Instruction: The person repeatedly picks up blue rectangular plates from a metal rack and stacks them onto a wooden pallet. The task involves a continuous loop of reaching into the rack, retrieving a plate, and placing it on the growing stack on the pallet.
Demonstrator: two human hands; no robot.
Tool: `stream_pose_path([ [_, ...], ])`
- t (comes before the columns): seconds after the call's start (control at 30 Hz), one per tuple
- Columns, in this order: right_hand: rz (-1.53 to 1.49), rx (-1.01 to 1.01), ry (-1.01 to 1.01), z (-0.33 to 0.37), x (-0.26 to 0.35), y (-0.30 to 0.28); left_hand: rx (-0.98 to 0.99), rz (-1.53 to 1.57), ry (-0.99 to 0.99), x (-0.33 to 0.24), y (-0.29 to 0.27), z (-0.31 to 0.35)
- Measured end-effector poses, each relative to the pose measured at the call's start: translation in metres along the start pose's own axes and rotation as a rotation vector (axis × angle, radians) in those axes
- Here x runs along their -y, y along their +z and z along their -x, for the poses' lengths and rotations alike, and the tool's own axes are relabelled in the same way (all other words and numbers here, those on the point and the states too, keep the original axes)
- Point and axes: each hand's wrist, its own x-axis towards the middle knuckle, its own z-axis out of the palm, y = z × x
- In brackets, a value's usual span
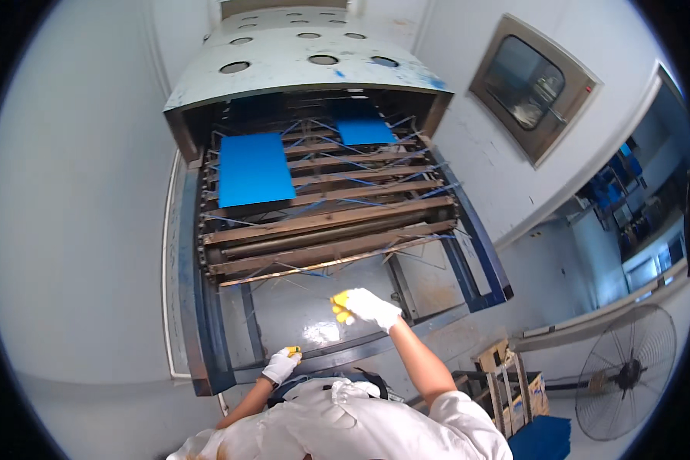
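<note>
Blue sheets lay on the slatted conveyor (322,222) of a large machine: a big blue sheet (253,169) on the left slats and a smaller blue sheet (364,130) farther back under the grey perforated hood (299,57). Below the conveyor's front edge a bare metal tray (299,314) sat inside the blue frame (207,337), shiny in one spot. The right hand (366,307), in a white glove with yellow fingertips, hovered over that tray with fingers loosely spread, holding nothing. The left hand (281,364), gloved alike, rested on the frame's front rail, fingers curled over it. Open room lay between the conveyor and the rail. A standing fan (627,376) and wooden crates (506,383) stood to the right, well apart.
</note>
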Motion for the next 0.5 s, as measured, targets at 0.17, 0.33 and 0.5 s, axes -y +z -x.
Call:
stream_pose_path([
  [0.17, -0.375, 0.008, -0.085, -0.121, 0.107, 0.045, 0.01, -0.152, 0.102, 0.0, -0.037, -0.008],
  [0.33, -0.74, 0.029, -0.124, -0.21, 0.149, 0.064, 0.112, -0.309, 0.207, -0.083, -0.09, -0.006],
  [0.5, -0.982, -0.028, -0.142, -0.257, 0.14, 0.054, 0.355, -0.145, 0.648, -0.219, -0.153, 0.013],
])
